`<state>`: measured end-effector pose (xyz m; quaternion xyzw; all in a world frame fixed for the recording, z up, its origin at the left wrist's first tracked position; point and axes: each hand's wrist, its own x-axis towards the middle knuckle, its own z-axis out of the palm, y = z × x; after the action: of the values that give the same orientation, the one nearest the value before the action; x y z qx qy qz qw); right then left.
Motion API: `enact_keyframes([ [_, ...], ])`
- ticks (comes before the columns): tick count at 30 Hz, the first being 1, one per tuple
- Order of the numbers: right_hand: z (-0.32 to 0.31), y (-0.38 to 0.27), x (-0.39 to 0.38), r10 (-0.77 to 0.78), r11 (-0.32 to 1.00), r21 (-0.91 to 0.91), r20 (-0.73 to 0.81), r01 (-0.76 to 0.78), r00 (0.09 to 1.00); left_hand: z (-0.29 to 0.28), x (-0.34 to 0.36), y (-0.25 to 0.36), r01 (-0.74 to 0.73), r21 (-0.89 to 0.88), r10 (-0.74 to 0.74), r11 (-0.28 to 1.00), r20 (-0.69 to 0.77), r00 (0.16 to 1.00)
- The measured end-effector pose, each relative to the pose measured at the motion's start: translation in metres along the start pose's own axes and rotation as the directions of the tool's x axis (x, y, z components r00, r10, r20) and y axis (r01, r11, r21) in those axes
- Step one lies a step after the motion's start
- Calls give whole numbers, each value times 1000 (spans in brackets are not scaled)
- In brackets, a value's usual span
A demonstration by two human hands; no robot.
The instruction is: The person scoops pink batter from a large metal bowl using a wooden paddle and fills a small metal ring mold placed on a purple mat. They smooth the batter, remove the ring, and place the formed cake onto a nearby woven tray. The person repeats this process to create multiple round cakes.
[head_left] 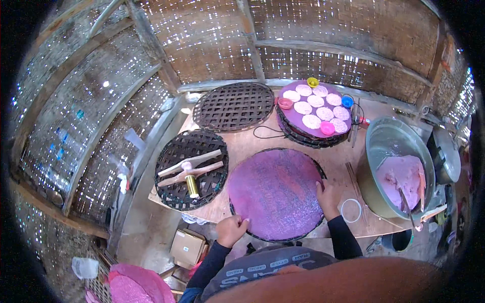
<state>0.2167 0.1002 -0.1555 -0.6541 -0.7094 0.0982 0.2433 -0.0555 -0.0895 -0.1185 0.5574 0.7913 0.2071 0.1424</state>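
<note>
Two bare hands are working at one purple sheet (275, 194), which is covering a round tray (291, 238) at the near side of the table (336, 161). The left hand (232, 230) is pinching the sheet's near-left edge between thumb and curled fingers; the right hand (328, 201) is laying its thumb on the right edge, but its fingers are mostly hiding, so one cannot tell whether that grip is grasping anything. To the left, one dark tray (174, 146) is carrying two sticks (204, 157) and one gold cylinder (192, 187). Behind, one bare tray (233, 106) is lying beside a second sheet (295, 118), which is bearing ten pale discs (316, 101) and four cups (347, 102). On the right, one pot (374, 192) is holding pink dough (401, 171).
</note>
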Motion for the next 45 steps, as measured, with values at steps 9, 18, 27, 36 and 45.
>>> enact_keyframes([
  [9, 2, 5, 5, -43, 998, 28, -159, 48, 986, -41, 19, -52, -147, -286, 146, 947, -25, 989],
  [18, -38, 4, -7, -204, 978, -52, -409, 200, 889, -84, 84, -163, 252, 10, -201, 968, -576, 792],
  [27, -66, 98, -99, 2, 999, -44, 2, -2, 1000, -57, 129, -199, 271, -227, -325, 936, -256, 910],
  [36, -58, -11, -68, -407, 882, 227, -74, 413, 910, -63, 131, -178, 303, -796, -399, 525, 85, 913],
  [45, 16, -121, -68, -792, 606, 423, 243, 674, 560, -94, 69, -94, 22, -934, -237, 357, -68, 969],
])
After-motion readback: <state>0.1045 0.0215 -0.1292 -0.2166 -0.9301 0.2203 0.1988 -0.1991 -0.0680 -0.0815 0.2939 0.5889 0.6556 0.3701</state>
